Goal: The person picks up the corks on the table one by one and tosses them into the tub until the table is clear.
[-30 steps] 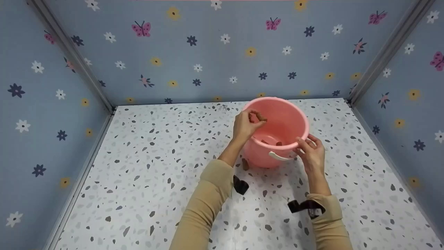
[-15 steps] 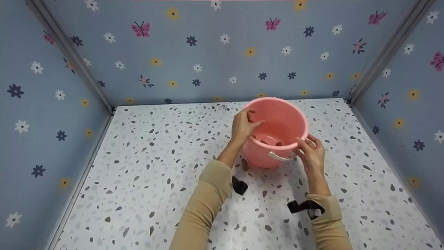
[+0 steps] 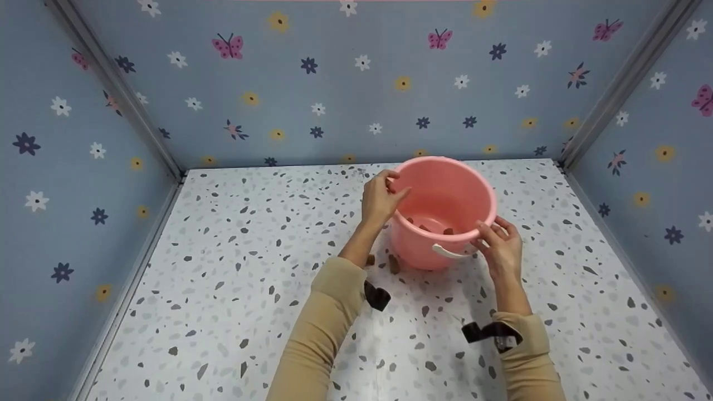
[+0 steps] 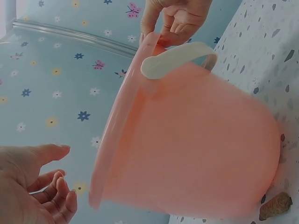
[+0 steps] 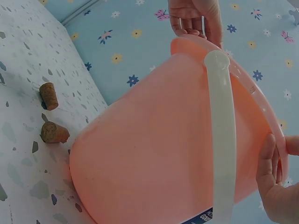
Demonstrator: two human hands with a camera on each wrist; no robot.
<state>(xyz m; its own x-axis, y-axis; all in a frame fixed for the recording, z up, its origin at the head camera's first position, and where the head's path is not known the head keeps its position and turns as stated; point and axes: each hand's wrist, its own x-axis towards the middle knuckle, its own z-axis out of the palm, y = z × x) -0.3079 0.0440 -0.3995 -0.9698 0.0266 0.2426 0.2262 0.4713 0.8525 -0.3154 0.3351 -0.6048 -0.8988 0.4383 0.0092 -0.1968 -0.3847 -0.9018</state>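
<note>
A pink bucket (image 3: 429, 250) with a white handle (image 3: 448, 252) stands on the speckled table. My right hand (image 3: 501, 245) pinches its right rim between thumb and fingers, seen closely in the right wrist view. My left hand (image 3: 381, 199) is at the left rim, fingers loosely bent and holding nothing; the left wrist view shows a gap between that hand (image 4: 39, 184) and the rim. Several brown corks lie on the bucket's bottom, one of them a cork (image 3: 448, 231) near the front. Outside, one cork (image 5: 48, 96) and another cork (image 5: 54, 133) lie beside the bucket's base.
The speckled white table (image 3: 250, 312) stretches left and forward of the bucket. Blue flowered panels enclose it, with a back wall (image 3: 356, 83) close behind the bucket and side walls at left and right. Black straps hang from both wrists.
A brown cork held by my left hand a second ago has been let go into the bucket. The left hand then moved left toward the rim, uncovering a second cork outside. The right hand stayed put.
</note>
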